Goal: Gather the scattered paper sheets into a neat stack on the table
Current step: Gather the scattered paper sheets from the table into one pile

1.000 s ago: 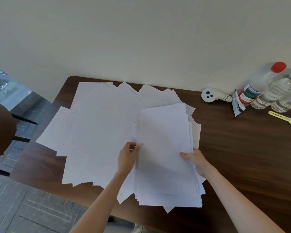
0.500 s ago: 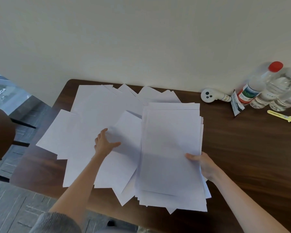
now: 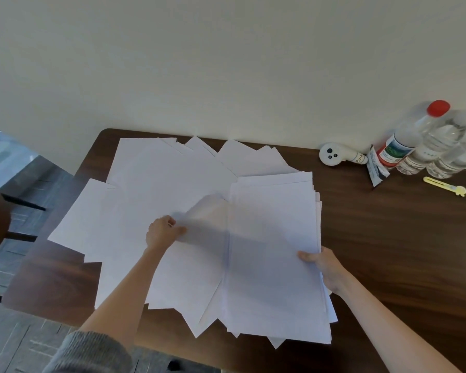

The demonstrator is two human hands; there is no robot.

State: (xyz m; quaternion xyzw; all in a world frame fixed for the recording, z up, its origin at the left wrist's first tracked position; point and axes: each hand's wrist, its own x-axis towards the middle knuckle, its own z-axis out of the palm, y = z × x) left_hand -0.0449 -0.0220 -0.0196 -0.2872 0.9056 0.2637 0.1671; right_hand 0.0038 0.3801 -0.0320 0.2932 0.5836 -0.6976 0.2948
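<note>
This looks like a plain office or study on an upper floor. A dark wooden table [image 3: 388, 251] strewn with paper sheets [image 3: 159, 184] stands against a bare cream wall [image 3: 226, 63]. Water bottles [image 3: 439, 146] and a yellow box cutter [image 3: 444, 186] lie at its corner, and a window [image 3: 0, 154] overlooks a street below.

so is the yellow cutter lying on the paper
No, the cutter lies on bare table in front of the bottles, apart from the paper.
</note>
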